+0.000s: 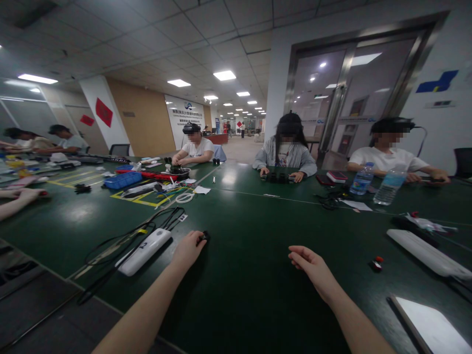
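Note:
My left hand (187, 251) rests low over the green table (254, 231), its fingertips closed on a small black object (205, 236). The object's kind is too small to make out, and the fingers hide part of it. To the right, my right hand (311, 268) hovers at table height with its fingers loosely bent and nothing visible in them. Left of my left hand lies a white power bank-like box (145, 251) marked "2", with black cables (121, 241) around it. A small black and red piece (376, 264) lies on the table beyond my right hand.
At right lie a long white box (429, 253), a white-topped tablet-like slab (435, 324) and two water bottles (391, 186). A blue basket (123, 180) and loose wires (171, 191) occupy the left. Several people sit around, one straight across (283, 155).

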Motion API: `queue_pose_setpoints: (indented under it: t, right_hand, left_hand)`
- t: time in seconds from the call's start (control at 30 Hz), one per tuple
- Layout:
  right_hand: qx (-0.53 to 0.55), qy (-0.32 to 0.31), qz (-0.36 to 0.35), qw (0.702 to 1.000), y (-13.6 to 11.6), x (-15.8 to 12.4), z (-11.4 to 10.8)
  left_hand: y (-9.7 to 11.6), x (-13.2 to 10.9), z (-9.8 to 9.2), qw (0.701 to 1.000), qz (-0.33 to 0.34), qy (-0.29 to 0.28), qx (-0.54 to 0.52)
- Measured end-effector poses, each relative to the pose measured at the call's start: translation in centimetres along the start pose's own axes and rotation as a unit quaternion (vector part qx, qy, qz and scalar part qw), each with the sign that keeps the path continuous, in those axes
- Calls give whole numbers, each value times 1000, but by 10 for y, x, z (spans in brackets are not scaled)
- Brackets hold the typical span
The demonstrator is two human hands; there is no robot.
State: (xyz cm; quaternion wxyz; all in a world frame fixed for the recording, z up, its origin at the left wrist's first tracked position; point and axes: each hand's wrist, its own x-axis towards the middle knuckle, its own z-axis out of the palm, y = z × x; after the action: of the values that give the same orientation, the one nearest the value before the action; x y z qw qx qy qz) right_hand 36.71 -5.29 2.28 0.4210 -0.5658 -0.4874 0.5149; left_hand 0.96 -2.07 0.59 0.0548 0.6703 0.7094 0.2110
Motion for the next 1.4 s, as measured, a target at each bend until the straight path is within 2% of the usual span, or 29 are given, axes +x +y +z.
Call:
queue_pose_setpoints:
  t: [0.47,1.03,1.23,1.4]
  right_hand:
    - [7,-4,-12,1000,4,3,-1]
    - [3,1,-3,1000,1,1,-1]
    - [-2,-10,-6,1000,4,1,-3]
    - [-16,-18,-13,1000,6,3,-3]
  left_hand:
    - [-2,-1,-3,999,30,-5,-35]
    - [-7,3,-3,999,37,7,3]
    - [-9,1,-6,998,36,15,53]
    - [-13,2,-11,997,32,-1,64]
